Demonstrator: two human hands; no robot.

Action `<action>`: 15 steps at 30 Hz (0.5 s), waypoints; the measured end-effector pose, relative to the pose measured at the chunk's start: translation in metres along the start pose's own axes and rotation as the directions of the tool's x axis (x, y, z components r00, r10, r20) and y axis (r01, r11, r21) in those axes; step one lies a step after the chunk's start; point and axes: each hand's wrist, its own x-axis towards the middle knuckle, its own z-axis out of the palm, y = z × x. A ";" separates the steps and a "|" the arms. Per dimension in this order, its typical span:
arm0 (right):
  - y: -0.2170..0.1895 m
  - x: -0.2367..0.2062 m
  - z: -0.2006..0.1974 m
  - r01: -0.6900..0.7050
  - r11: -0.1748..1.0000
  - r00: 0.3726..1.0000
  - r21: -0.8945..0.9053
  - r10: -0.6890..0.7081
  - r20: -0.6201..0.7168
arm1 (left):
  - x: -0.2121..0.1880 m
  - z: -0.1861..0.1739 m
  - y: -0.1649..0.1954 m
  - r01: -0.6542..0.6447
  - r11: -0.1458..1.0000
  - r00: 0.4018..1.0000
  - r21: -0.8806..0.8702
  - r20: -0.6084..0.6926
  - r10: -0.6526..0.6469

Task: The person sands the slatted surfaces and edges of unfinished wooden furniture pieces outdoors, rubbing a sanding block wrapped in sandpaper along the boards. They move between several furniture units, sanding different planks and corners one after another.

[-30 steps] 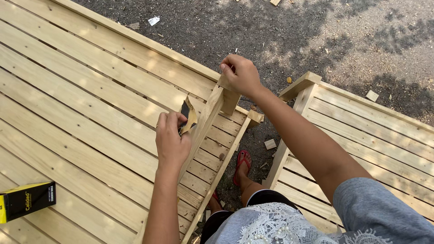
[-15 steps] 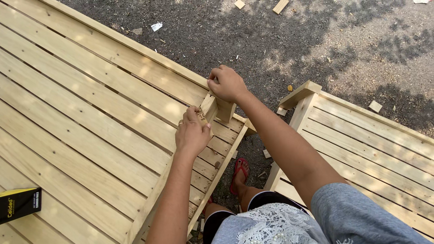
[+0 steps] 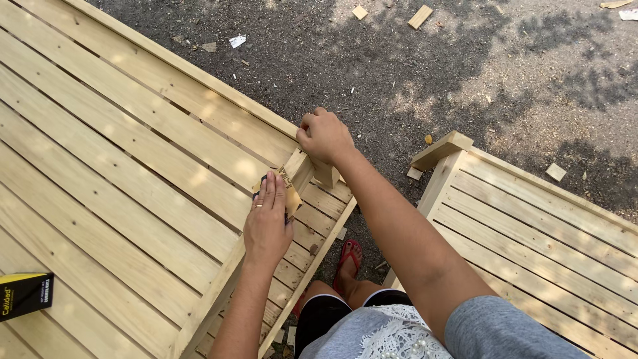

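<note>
Hiding sandpaper point(image 3: 287, 189) under left hand point(image 3: 267, 229)

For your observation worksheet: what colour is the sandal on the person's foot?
Red; the sandal shows in the head view, between the two slatted wooden frames.

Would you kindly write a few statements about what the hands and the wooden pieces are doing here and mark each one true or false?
1. The left hand presses a sheet of sandpaper against the raised rail of the slatted wooden panel. True.
2. The right hand rests in the person's lap. False: it grips the top end of the rail.
3. A black and yellow box lies on the panel at the left edge. True.
4. The ground beyond the panel is grass. False: it is dark gravel strewn with wood offcuts.
5. A red sandal shows between the two wooden panels. True.
</note>
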 end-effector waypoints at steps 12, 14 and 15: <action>0.007 -0.003 0.011 -0.012 0.998 0.990 0.066 0.022 -0.143 | 0.028 0.040 0.017 -0.030 0.997 0.980 0.067 -0.197 0.043; 0.008 -0.003 0.012 -0.024 0.998 0.989 0.065 0.033 -0.143 | 0.025 0.039 0.016 -0.015 0.995 0.983 0.094 -0.181 0.032; 0.008 -0.003 0.013 -0.021 0.997 0.990 0.070 0.031 -0.141 | 0.026 0.038 0.016 -0.013 0.995 0.983 0.098 -0.181 0.031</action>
